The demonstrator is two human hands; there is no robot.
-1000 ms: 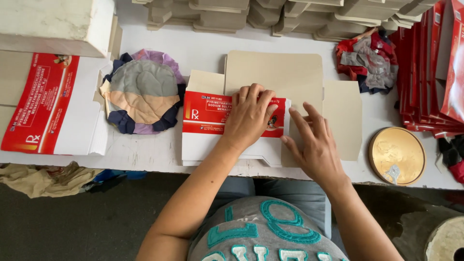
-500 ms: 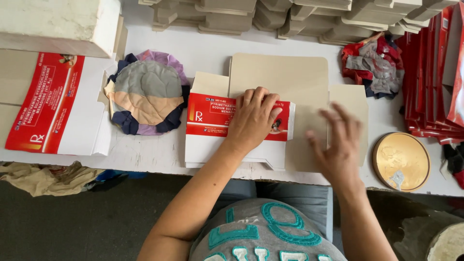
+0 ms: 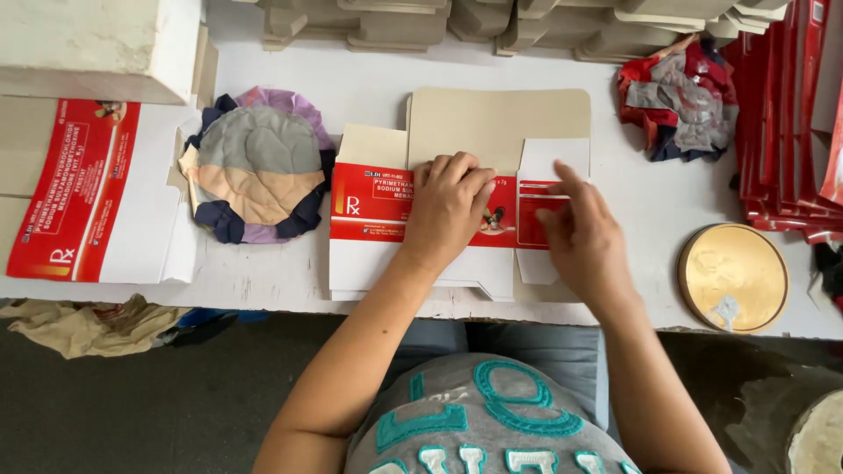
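The left hand (image 3: 450, 206) presses flat on a red-and-white carton blank (image 3: 378, 206) (unfolded), fingers loosely curled; the right hand (image 3: 584, 233), fingers spread, folds its side flap (image 3: 537, 211) over.

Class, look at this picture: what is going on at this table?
A person at a white table is working on a flat red-and-white carton blank. The left hand presses down on its middle, while the right hand rests on the side panel at its right end, which lies folded over. A round patchwork cloth pad lies to the left, a round gold lid to the right, and more flat cartons are stacked at the far right.
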